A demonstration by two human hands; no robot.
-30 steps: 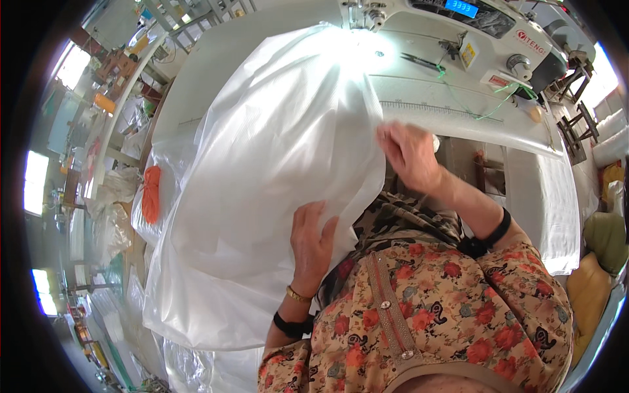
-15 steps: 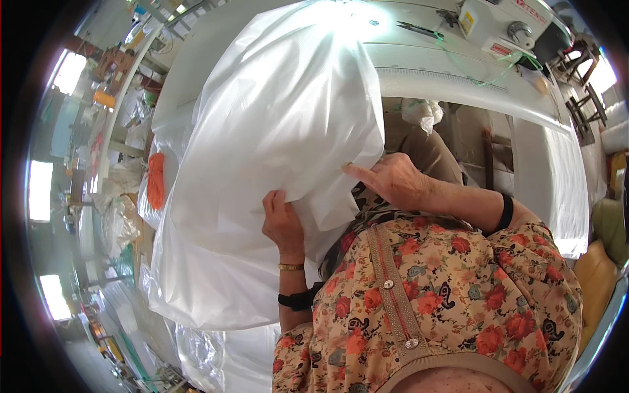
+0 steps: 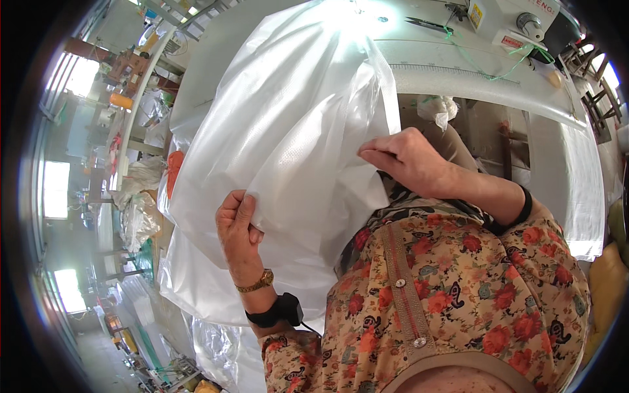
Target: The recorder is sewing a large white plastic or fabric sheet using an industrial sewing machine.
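A large sheet of white, shiny plastic fabric (image 3: 288, 150) hangs from the sewing table down over my lap, bunched at its far end under a bright lamp. My left hand (image 3: 240, 223) pinches a fold of it between thumb and fingers, on the left side. Closer to the right edge, my right hand (image 3: 407, 159) is closed with thumb and forefinger pressed together on the fabric's edge. The fingertips of both hands point toward each other, with loose folds lying between them.
A white sewing machine (image 3: 504, 26) stands at the far right on the table (image 3: 458, 85). Black thread snips (image 3: 429, 26) and green thread (image 3: 488, 75) lie beside it. Orange cord (image 3: 173, 171) hangs at the left. A white bag (image 3: 437, 110) sits below the table edge.
My left hand has moved left and its thumb now shows. My right hand has turned and lifted slightly. The fabric between them is drawn into new folds.
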